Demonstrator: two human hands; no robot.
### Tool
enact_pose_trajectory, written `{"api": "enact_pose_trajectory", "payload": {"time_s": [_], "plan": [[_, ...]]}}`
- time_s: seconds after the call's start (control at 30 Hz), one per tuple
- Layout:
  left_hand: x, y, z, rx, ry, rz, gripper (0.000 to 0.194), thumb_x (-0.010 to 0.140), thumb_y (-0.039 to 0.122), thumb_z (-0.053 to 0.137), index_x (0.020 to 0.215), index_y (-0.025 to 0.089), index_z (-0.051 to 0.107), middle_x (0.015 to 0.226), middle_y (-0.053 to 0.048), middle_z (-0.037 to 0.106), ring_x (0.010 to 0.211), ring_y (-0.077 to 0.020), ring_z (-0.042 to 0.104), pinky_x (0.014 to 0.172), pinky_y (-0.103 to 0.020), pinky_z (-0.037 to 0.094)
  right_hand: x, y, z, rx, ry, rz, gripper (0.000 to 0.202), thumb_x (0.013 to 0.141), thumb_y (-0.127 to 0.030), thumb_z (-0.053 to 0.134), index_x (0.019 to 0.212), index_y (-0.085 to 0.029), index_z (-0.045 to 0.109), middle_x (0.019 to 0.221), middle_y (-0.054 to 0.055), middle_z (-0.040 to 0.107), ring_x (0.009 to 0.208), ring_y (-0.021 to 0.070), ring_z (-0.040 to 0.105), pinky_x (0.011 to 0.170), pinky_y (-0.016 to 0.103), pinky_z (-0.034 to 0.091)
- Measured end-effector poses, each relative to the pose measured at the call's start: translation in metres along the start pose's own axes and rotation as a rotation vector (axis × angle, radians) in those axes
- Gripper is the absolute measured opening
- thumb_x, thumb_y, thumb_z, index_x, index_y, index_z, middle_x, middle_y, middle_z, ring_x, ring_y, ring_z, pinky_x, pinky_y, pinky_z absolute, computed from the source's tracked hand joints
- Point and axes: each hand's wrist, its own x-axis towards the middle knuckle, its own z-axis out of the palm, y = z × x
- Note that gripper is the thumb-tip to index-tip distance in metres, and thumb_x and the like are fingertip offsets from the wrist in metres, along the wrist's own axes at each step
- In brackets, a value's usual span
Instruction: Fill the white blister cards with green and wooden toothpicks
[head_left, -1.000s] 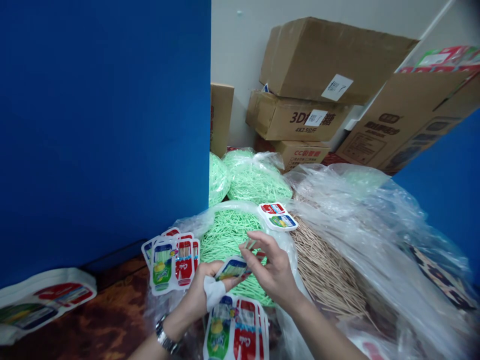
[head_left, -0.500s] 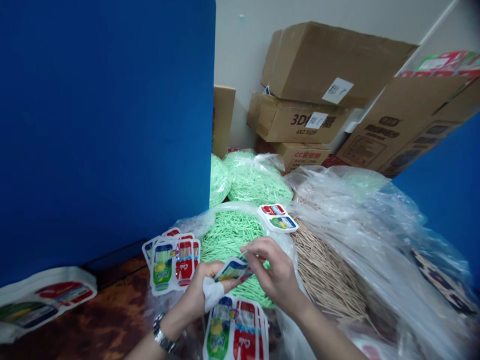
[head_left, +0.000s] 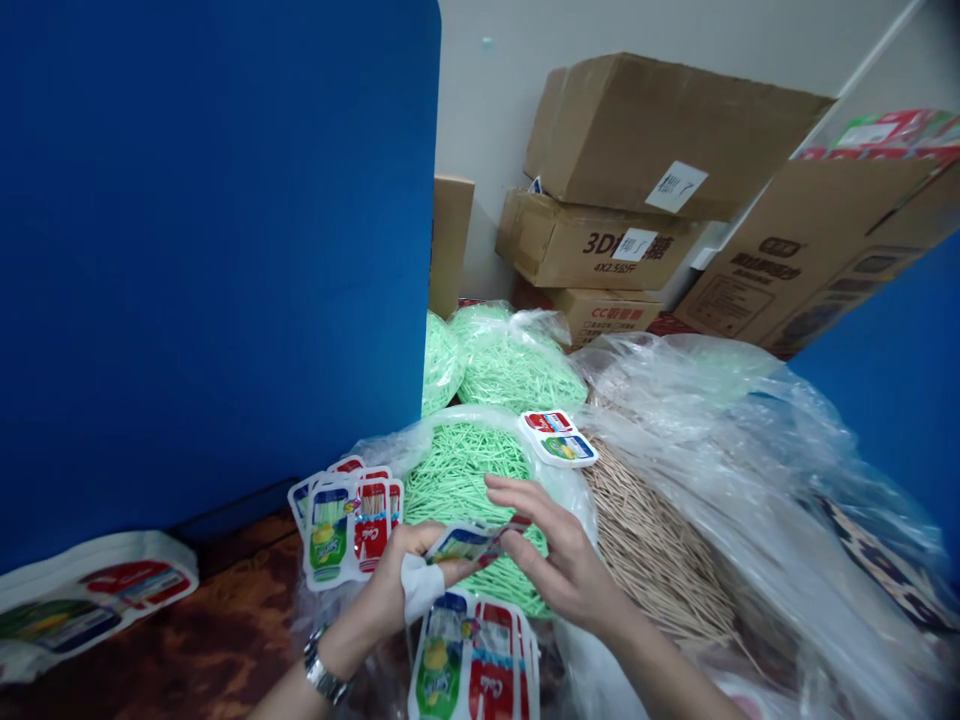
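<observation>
Pouch [head_left: 459,544] with a printed face is being held, tilted, in the left hand [head_left: 396,580], above a heap of pale green sticks [head_left: 465,470]. Fingers of the left hand are clamping the pouch at its left end. A white wrapping [head_left: 421,587] is covering part of this hand, and a metal-banded watch [head_left: 324,668] is encircling the wrist. The right hand [head_left: 566,560] is hovering at the opposite end of the pouch, its thumb and fingers standing apart; whether a fingertip is touching the pouch cannot be determined.

Green sticks are filling an open clear bag [head_left: 581,500] beneath both hands. Nearest the person, a stack of flat pouches [head_left: 442,655] marked Sprite and Cola is lying at the near side of the bag. Left of the left hand, fanned pouches [head_left: 328,535] are lying, with sticks showing through their windows. At the far right rim, further pouches [head_left: 574,448] are lying. Brown sticks [head_left: 652,540] are lying to the right, partly beneath crumpled clear plastic [head_left: 720,420].

Farther out, a bag of green sticks [head_left: 517,375] is resting behind the open one. At lower left, a pile of printed pouches [head_left: 112,590] is lying beside a blue panel [head_left: 210,240]. Cardboard cartons [head_left: 570,245] are standing stacked before a pale wall [head_left: 480,110].
</observation>
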Motion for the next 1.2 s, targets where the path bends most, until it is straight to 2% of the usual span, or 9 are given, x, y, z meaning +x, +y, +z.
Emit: {"api": "enact_pose_trajectory", "payload": {"time_s": [0.07, 0.17, 0.27, 0.5, 0.63, 0.73, 0.83, 1.03, 1.2], "plan": [[-0.001, -0.001, 0.0, 0.043, -0.006, 0.01, 0.021, 0.08, 0.031, 0.068, 0.07, 0.013, 0.068, 0.069, -0.001, 0.055, 0.064, -0.0136, 0.046, 0.06, -0.024, 0.036, 0.0, -0.001, -0.005, -0.005, 0.018, -0.016, 0.027, 0.089, -0.019, 0.054, 0.115, -0.026, 0.056, 0.121, 0.008, 0.06, 0.115, 0.0216, 0.055, 0.095, 0.042, 0.048], [-0.002, -0.003, -0.001, 0.115, 0.026, 0.042, 0.028, 0.079, 0.032, 0.068, 0.06, 0.012, 0.062, 0.062, 0.002, 0.048, 0.06, -0.0121, 0.041, 0.057, -0.024, 0.032, -0.002, -0.002, -0.007, -0.118, 0.011, -0.108, 0.016, 0.087, -0.019, 0.058, 0.101, -0.024, 0.061, 0.112, 0.008, 0.061, 0.107, 0.0217, 0.058, 0.1, 0.046, 0.042], [-0.003, -0.005, 0.0, 0.114, 0.034, 0.072, 0.026, 0.08, 0.03, 0.067, 0.06, 0.013, 0.061, 0.062, 0.002, 0.048, 0.061, -0.012, 0.04, 0.056, -0.023, 0.032, -0.003, -0.003, -0.004, -0.162, 0.008, -0.146, 0.016, 0.087, -0.017, 0.058, 0.102, -0.022, 0.06, 0.108, 0.007, 0.061, 0.103, 0.0205, 0.059, 0.102, 0.049, 0.039], [-0.005, -0.005, 0.002, 0.235, 0.012, 0.186, 0.019, 0.083, 0.021, 0.062, 0.066, 0.015, 0.067, 0.063, 0.001, 0.057, 0.064, -0.014, 0.048, 0.064, -0.024, 0.038, -0.002, -0.005, 0.001, -0.106, -0.09, -0.095, 0.011, 0.086, -0.022, 0.06, 0.097, -0.019, 0.06, 0.108, 0.009, 0.062, 0.102, 0.0207, 0.058, 0.088, 0.04, 0.048], [-0.005, -0.006, 0.003, 0.219, -0.011, 0.168, 0.017, 0.084, 0.021, 0.062, 0.069, 0.016, 0.068, 0.065, 0.001, 0.059, 0.064, -0.0141, 0.05, 0.064, -0.024, 0.039, -0.004, -0.003, 0.002, -0.095, -0.169, -0.1, 0.01, 0.086, -0.023, 0.062, 0.095, -0.021, 0.06, 0.102, 0.005, 0.066, 0.093, 0.0181, 0.061, 0.095, 0.044, 0.042], [-0.005, -0.007, 0.004, 0.16, -0.013, 0.104, 0.022, 0.082, 0.022, 0.064, 0.062, 0.014, 0.062, 0.061, 0.002, 0.05, 0.061, -0.0122, 0.044, 0.058, -0.023, 0.036, -0.007, 0.0, 0.005, -0.046, -0.082, -0.099, 0.019, 0.086, -0.019, 0.061, 0.104, -0.022, 0.057, 0.093, 0.001, 0.069, 0.087, 0.015, 0.063, 0.1, 0.044, 0.038], [-0.005, -0.008, 0.004, 0.119, -0.021, 0.063, 0.025, 0.081, 0.024, 0.065, 0.059, 0.013, 0.058, 0.061, 0.003, 0.044, 0.06, -0.011, 0.04, 0.055, -0.022, 0.033, -0.009, 0.003, 0.008, -0.021, -0.012, -0.096, 0.024, 0.086, -0.017, 0.061, 0.109, -0.023, 0.056, 0.094, 0.001, 0.069, 0.086, 0.0143, 0.063, 0.098, 0.041, 0.04], [-0.006, -0.009, 0.005, 0.124, -0.016, 0.053, 0.028, 0.081, 0.026, 0.066, 0.058, 0.013, 0.056, 0.062, 0.003, 0.041, 0.06, -0.0107, 0.037, 0.056, -0.022, 0.031, -0.005, 0.002, 0.009, 0.007, -0.016, -0.121, 0.022, 0.086, -0.014, 0.06, 0.106, -0.023, 0.059, 0.095, 0.002, 0.069, 0.09, 0.0146, 0.063, 0.097, 0.04, 0.041], [-0.005, -0.008, 0.004, 0.162, -0.013, 0.074, 0.028, 0.082, 0.025, 0.064, 0.058, 0.013, 0.057, 0.063, 0.003, 0.043, 0.062, -0.0114, 0.041, 0.058, -0.022, 0.033, -0.003, 0.0, 0.007, 0.011, -0.016, -0.14, 0.02, 0.087, -0.017, 0.059, 0.106, -0.023, 0.06, 0.095, 0.003, 0.068, 0.091, 0.0151, 0.063, 0.092, 0.037, 0.046]]}}
